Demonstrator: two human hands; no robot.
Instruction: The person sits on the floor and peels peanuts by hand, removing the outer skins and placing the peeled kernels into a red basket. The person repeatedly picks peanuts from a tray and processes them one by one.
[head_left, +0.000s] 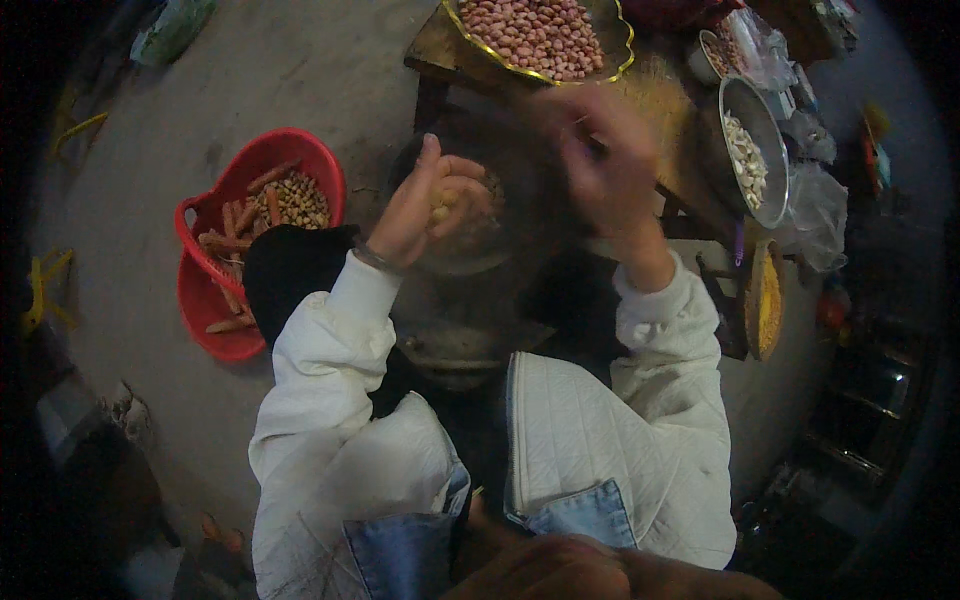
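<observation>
My left hand (436, 196) is over a dark round bowl (469, 259), its fingers curled around a few small yellowish pieces (442, 206). My right hand (604, 154) is raised to the right of it, near the wooden table's edge, and is blurred; whether it holds anything cannot be told. Beyond the hands, a gold-rimmed bowl (624, 66) holds pinkish beans or peanuts (532, 37).
A red plastic basket (334, 169) with corn cobs and small tan pieces stands at left. On the wooden table (664, 112) at right is a metal bowl (780, 161) of white pieces, beside plastic bags (814, 214). A round tray (765, 300) holds yellow grains.
</observation>
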